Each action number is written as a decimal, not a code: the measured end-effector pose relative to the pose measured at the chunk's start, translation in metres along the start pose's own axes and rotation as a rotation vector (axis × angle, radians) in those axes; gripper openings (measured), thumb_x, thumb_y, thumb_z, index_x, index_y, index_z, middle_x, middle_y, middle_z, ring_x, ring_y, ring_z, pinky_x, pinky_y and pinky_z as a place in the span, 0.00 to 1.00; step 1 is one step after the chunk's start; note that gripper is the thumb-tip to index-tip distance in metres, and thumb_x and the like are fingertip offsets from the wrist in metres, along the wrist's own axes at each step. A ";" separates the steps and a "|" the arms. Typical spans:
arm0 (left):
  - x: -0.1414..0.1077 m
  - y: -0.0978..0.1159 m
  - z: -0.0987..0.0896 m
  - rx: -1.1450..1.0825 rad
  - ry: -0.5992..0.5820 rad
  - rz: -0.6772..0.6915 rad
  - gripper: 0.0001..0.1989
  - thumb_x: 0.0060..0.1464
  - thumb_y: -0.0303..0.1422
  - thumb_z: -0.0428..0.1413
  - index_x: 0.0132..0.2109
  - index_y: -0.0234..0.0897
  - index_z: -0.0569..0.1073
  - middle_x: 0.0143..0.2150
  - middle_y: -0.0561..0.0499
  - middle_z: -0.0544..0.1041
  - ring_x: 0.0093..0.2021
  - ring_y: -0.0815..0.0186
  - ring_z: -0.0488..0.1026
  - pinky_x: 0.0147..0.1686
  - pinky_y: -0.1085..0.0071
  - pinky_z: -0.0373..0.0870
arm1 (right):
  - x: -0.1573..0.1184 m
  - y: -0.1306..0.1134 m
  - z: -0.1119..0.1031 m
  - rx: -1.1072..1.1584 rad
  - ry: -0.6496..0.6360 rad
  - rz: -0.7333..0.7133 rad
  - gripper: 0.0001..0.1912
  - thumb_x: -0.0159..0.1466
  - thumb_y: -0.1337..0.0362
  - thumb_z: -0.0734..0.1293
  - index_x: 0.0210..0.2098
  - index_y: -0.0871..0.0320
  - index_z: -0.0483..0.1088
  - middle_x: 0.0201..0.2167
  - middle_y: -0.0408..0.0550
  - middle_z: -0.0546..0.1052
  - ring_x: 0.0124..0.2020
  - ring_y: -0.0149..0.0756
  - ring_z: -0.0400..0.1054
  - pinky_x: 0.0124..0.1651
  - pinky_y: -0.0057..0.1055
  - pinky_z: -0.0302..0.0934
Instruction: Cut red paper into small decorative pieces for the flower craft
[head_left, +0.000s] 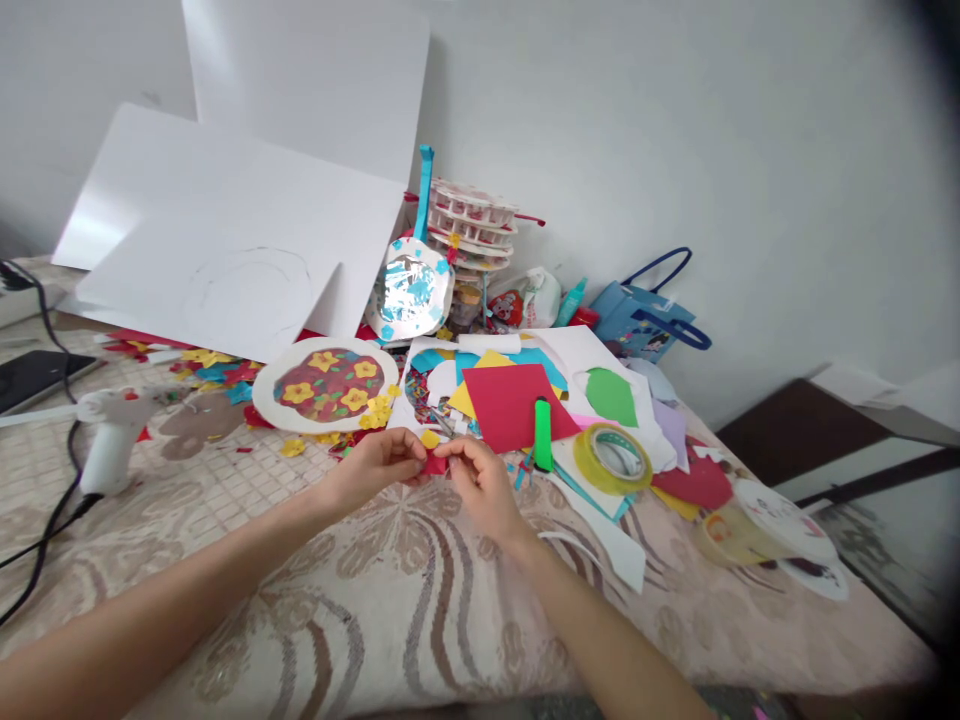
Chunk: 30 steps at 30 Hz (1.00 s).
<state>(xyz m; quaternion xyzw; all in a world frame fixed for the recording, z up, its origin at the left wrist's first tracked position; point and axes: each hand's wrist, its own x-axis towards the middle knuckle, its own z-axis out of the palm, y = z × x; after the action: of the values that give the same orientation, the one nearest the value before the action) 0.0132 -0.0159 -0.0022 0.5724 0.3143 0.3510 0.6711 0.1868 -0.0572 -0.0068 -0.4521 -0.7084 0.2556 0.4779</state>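
Between my two hands is a small piece of red paper (435,464), low over the patterned tablecloth. My left hand (381,462) pinches its left side with thumb and forefinger. On the other side, the fingertips of my right hand (480,482) close on the same piece. A small yellow paper piece (430,439) shows just behind the fingertips. Left of them lies an oval white board (324,385) decorated with yellow paper flowers. A red paper sheet (517,405) and a green box cutter (542,436) lie to the right of my hands.
A white glue gun (112,440) with its black cord lies at the left. Yellow tape rolls (611,458) and paper sheets are on the right. Large white boards (247,220), a round blue-trimmed mirror (411,290) and a blue bag (637,315) stand along the wall.
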 end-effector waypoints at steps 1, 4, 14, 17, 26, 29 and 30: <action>0.001 -0.001 -0.001 0.020 -0.009 0.026 0.07 0.47 0.30 0.58 0.34 0.33 0.69 0.29 0.52 0.75 0.28 0.71 0.72 0.32 0.73 0.68 | 0.000 0.001 0.000 0.001 0.011 0.012 0.13 0.59 0.72 0.56 0.37 0.58 0.70 0.34 0.47 0.73 0.34 0.32 0.67 0.35 0.27 0.60; 0.001 -0.001 -0.002 0.102 -0.030 0.070 0.09 0.48 0.28 0.56 0.39 0.32 0.71 0.35 0.49 0.76 0.35 0.68 0.73 0.37 0.71 0.69 | -0.001 0.004 -0.001 -0.007 0.034 0.022 0.13 0.59 0.73 0.57 0.39 0.58 0.69 0.34 0.47 0.73 0.34 0.32 0.67 0.36 0.27 0.61; -0.003 0.002 -0.001 0.340 0.015 0.233 0.10 0.46 0.29 0.59 0.37 0.32 0.70 0.35 0.47 0.74 0.35 0.65 0.72 0.38 0.68 0.69 | 0.000 -0.003 -0.005 -0.060 0.026 -0.125 0.11 0.58 0.72 0.59 0.37 0.57 0.69 0.33 0.46 0.74 0.34 0.32 0.67 0.40 0.29 0.61; -0.005 0.005 0.001 0.383 0.020 0.287 0.09 0.47 0.31 0.59 0.36 0.33 0.70 0.35 0.47 0.74 0.36 0.65 0.71 0.39 0.68 0.69 | 0.000 -0.005 -0.005 -0.078 0.042 -0.154 0.09 0.59 0.71 0.60 0.36 0.57 0.69 0.33 0.47 0.73 0.35 0.33 0.67 0.39 0.29 0.62; -0.008 0.010 0.004 0.421 0.038 0.366 0.05 0.51 0.32 0.56 0.34 0.33 0.72 0.33 0.47 0.74 0.35 0.65 0.71 0.38 0.70 0.68 | -0.001 -0.005 -0.006 -0.061 0.068 -0.191 0.07 0.60 0.71 0.61 0.35 0.56 0.69 0.32 0.47 0.73 0.35 0.34 0.67 0.40 0.31 0.62; -0.008 0.011 0.005 0.396 0.021 0.363 0.07 0.50 0.30 0.56 0.38 0.34 0.70 0.36 0.47 0.74 0.37 0.65 0.71 0.41 0.69 0.68 | -0.001 -0.005 -0.005 -0.070 0.074 -0.190 0.07 0.59 0.70 0.61 0.35 0.56 0.69 0.32 0.46 0.73 0.34 0.33 0.67 0.39 0.30 0.62; -0.008 0.011 0.005 0.405 0.018 0.366 0.08 0.49 0.29 0.57 0.39 0.34 0.70 0.37 0.47 0.73 0.38 0.65 0.71 0.42 0.68 0.68 | -0.001 -0.005 -0.005 -0.074 0.075 -0.185 0.07 0.59 0.70 0.61 0.35 0.56 0.69 0.32 0.46 0.73 0.34 0.33 0.67 0.39 0.30 0.62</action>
<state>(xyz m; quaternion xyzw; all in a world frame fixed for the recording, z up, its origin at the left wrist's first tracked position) 0.0119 -0.0245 0.0095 0.7391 0.2750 0.4015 0.4656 0.1893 -0.0604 -0.0016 -0.4115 -0.7378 0.1669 0.5084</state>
